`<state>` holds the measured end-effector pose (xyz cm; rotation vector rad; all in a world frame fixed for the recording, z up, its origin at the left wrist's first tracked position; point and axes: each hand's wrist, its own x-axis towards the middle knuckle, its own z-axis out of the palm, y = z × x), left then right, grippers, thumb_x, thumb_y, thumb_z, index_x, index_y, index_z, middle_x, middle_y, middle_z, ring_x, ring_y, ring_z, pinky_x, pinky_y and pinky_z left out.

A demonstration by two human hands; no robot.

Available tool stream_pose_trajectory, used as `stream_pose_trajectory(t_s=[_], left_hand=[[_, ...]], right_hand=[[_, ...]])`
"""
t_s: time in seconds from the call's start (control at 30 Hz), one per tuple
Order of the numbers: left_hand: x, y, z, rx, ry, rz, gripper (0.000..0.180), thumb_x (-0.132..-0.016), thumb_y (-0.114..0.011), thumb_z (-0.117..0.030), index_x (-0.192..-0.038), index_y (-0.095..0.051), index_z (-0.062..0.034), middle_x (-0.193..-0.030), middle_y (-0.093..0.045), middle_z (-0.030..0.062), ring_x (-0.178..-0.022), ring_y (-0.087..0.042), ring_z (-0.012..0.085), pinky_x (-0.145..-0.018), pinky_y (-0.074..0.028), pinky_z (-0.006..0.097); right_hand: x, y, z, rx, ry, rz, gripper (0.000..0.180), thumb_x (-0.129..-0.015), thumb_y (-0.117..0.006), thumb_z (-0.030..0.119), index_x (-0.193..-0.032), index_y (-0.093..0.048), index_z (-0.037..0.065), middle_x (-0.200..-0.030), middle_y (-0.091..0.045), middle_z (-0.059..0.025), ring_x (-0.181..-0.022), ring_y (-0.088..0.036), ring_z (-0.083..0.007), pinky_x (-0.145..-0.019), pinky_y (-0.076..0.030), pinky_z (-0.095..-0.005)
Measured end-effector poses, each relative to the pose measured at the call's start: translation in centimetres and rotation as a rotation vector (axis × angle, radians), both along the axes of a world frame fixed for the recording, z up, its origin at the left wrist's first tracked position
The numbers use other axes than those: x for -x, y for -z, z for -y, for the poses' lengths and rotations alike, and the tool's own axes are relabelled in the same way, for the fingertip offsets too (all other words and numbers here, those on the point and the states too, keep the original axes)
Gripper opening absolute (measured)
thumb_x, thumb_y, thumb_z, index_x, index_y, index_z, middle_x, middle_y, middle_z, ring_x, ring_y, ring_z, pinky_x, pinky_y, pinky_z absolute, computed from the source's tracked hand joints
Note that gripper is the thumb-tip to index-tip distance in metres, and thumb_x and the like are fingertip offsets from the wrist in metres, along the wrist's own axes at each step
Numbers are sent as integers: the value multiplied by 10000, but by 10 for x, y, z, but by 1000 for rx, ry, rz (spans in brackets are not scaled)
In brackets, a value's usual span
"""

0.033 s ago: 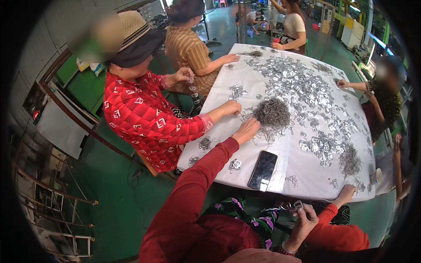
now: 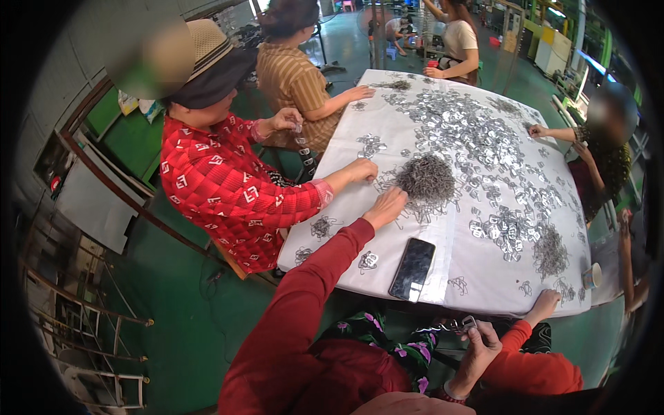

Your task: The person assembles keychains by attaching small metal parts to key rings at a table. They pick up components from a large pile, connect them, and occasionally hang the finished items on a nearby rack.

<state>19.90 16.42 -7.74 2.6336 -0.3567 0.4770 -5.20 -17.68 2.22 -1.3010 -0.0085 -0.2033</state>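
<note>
My left hand, in a dark red sleeve, reaches across the white-covered table to the near left edge of a heaped pile of thin bent wire pieces. Its fingers are drawn together, and what they pinch is hidden. Low at the table's front edge, over my lap, my right hand grips a metal buckle between thumb and fingers. From that buckle a short strand of shiny metal pieces runs off to the left. A dark phone lies on the table between my two hands.
Flat silver buckles spread over the table's middle, with another wire heap at right. A paper cup stands at the right edge. A co-worker's hand is close beside my left; an orange-sleeved person's hand rests at the front right.
The whole view has shifted very slightly. Both my hands keep their places and grips.
</note>
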Motion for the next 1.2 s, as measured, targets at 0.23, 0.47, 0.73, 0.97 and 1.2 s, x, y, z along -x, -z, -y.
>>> stream_pose_trajectory(t_s=[0.23, 0.47, 0.73, 0.97, 1.2], left_hand=[[17, -50, 19, 272, 140, -42, 103, -862, -560, -102, -906, -583, -11, -852, -622, 140, -827, -620, 287, -726, -496, 395], [155, -141, 126, 848, 835, -335, 80, -831, -642, -24, -907, -619, -14, -839, -628, 80, -824, -624, 209, -762, -482, 318], [160, -117, 164, 670, 823, -5, 84, -768, -659, -49, -824, -601, -24, -1018, -541, 87, -978, -515, 281, -864, -424, 369], [166, -101, 162, 675, 712, -154, 80, -788, -650, -9, -867, -647, -20, -933, -616, 85, -880, -601, 238, -753, -482, 326], [178, -80, 157, 745, 684, -255, 96, -857, -596, 42, -948, -613, 16, -865, -645, 100, -800, -642, 208, -708, -517, 295]], right_hand=[[-10, 0, -4, -47, 32, -33, 201, -795, -665, -26, -993, -634, -45, -794, -625, -102, -661, -577, -159, -605, -471, -251], [-21, 9, -19, -39, 101, -53, 131, -781, -646, -100, -901, -629, -50, -795, -624, -83, -645, -579, -133, -586, -487, -230], [-22, -7, -28, 157, 170, -64, 93, -786, -621, -114, -844, -619, -42, -816, -601, -42, -682, -552, -97, -629, -448, -208], [-19, 10, -26, 124, 63, -12, 131, -764, -648, -138, -869, -643, -58, -852, -594, -79, -668, -599, -120, -589, -492, -223], [-61, 26, 29, 345, 42, -139, 182, -868, -586, 13, -1024, -648, -57, -791, -616, -92, -624, -583, -107, -563, -473, -226]])
